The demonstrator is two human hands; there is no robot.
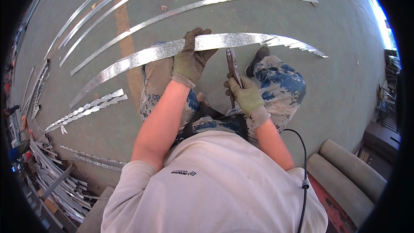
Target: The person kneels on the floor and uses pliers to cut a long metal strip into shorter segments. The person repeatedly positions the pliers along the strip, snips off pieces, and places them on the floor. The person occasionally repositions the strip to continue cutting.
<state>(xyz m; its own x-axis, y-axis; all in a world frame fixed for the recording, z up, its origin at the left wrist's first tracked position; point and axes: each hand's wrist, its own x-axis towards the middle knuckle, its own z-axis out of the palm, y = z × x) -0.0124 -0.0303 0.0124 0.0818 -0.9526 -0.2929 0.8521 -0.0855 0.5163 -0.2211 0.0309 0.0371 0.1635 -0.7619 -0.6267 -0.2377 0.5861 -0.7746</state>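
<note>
My gloved left hand (189, 58) is closed round a long, shiny sheet-metal strip (142, 57), the thumb over its face. The strip runs crosswise in front of me. Cut and folded tabs line its right end, overlapping like teeth. In my gloved right hand (246, 95) is a pair of dark metal snips (233, 67), held by the handles. Their jaws point away from me and stop just below the strip's near edge, right of my left hand. Whether the blades touch the strip, I cannot tell.
Several flat metal strips (172, 12) lie beyond on the green floor (336, 30). Notched strips (86, 110) rest at my left, above a pile of metal scrap (60, 181). Grey padded rolls (345, 177) stand at my lower right. A black cable (305, 155) hangs beside me.
</note>
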